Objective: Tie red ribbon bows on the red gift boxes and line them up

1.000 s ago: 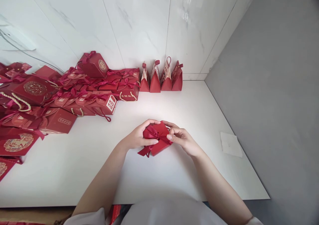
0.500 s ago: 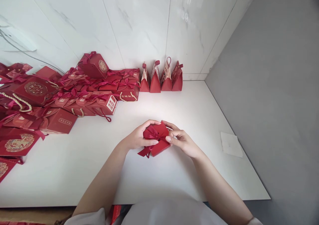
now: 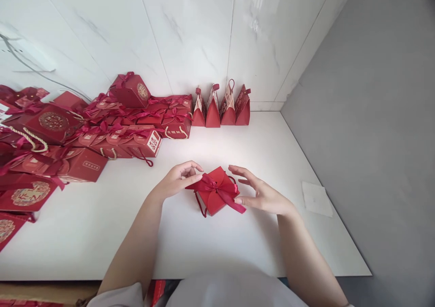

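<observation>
Left of the box (image 3: 211, 202), the left hand (image 3: 178, 179) half-curls at the ribbon (image 3: 227, 197), hold unclear. Right of it, the right hand (image 3: 263, 196) is loosely open.

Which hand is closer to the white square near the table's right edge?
Right: the right hand is between the red box and the white square; the left hand is left of the box, farther away.

Boxes (image 3: 134, 139) lie left of four upright cartons (image 3: 213, 114) on the table (image 3: 238, 243).
</observation>
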A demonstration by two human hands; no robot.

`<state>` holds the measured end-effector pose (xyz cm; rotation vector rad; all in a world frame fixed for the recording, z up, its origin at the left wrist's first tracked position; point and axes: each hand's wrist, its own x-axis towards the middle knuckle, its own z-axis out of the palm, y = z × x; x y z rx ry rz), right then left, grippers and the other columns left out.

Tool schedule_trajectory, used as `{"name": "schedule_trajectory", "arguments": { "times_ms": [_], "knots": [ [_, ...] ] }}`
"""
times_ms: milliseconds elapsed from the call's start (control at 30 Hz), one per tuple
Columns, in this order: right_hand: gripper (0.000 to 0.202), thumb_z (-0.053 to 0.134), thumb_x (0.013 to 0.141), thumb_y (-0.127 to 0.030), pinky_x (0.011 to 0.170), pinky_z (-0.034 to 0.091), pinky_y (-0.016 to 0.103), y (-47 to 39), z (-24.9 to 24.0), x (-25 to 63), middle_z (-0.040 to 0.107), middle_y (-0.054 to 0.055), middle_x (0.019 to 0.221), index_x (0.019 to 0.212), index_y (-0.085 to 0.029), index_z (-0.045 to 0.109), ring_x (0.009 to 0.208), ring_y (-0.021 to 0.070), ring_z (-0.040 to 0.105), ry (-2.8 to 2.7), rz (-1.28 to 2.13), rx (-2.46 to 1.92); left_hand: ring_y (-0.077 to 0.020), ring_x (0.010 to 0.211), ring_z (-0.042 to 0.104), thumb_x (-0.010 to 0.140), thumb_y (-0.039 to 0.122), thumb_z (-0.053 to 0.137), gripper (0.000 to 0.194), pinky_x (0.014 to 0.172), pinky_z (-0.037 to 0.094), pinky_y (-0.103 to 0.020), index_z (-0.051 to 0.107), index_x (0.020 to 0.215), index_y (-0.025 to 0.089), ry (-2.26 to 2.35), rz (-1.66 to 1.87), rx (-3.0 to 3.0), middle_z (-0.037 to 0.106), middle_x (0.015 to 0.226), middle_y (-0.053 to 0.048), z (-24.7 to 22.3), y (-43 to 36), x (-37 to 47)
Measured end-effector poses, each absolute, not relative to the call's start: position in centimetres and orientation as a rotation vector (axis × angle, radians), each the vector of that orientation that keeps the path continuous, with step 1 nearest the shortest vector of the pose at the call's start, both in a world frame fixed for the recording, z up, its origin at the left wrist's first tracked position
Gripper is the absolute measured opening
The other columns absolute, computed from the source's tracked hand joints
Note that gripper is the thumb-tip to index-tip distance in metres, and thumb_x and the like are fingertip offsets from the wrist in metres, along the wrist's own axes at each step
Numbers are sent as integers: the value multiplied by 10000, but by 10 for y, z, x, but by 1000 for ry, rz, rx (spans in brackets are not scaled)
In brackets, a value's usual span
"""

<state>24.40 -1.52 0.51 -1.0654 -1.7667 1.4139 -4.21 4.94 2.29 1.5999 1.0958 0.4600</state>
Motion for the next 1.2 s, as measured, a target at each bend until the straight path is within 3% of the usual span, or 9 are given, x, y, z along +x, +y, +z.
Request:
{"name": "schedule_trajectory", "arguments": {
  "times_ms": [233,367,500,567,767,833,967,1100,1200],
  "knots": [
    [338,533,926,-466,997,448,465,-6,-13,235,603,78,1279,1200,-272,570,1138,245,594,-1393,1002,-1440,-117,662,511,818,411,663,520,664,431,-250,493,1286,264,1028,484,1583,486,693,44,28,48,-44],
    [338,465,951,-510,962,453,432,-7,-10,230,652,76,1187,1133,-253,589,1076,240,625,-1316,1085,-1369,-200,1004,553,810,417,667,354,841,463,-303,603,1110,239,1016,648,1719,555,1044,-55,21,48,-38],
    [352,547,910,-508,936,452,401,-12,-4,225,686,57,1036,1159,-259,562,1022,233,631,-1389,1057,-1377,-264,1349,369,834,412,645,225,1097,342,-385,627,941,215,1010,742,1746,449,1360,-91,13,48,-27],
    [339,551,908,-495,881,465,380,-13,-3,224,684,47,950,1151,-259,561,956,227,637,-1419,1039,-1391,-266,1388,330,842,396,641,196,1135,296,-399,617,877,204,978,742,1704,436,1403,-89,10,48,-23],
    [169,514,932,-380,722,483,349,-16,-2,227,668,31,881,1047,-257,536,840,222,649,-1476,1040,-1408,-300,1330,416,842,393,642,288,1096,329,-431,554,690,166,911,774,1447,469,1400,-96,7,48,-17],
    [140,494,940,-343,746,486,388,-17,-3,226,672,55,932,1035,-257,549,901,253,641,-1550,867,-1495,-308,1325,422,846,400,633,317,1084,342,-435,548,658,159,884,804,1380,480,1398,-97,6,47,-14],
    [127,532,922,-274,960,429,495,-25,-4,214,622,109,1154,1036,-259,585,1111,294,568,-1641,321,-1380,-321,1327,423,855,391,630,300,1040,398,-415,643,678,150,843,786,1357,417,1466,-86,6,45,-8],
    [126,607,890,-261,1042,395,502,-38,-3,191,663,71,1144,1008,-294,630,1094,269,591,-1970,127,-1083,-310,1322,435,883,372,599,295,1048,404,-383,716,726,151,776,828,1291,409,1484,-68,4,43,-4],
    [109,555,935,-278,1171,225,539,-44,-5,172,602,45,1333,954,-283,662,1236,254,535,-2255,62,-970,-288,1295,467,898,366,579,268,1064,389,-358,741,853,157,762,889,1188,469,1446,-67,1,44,-3]
  ]
}}
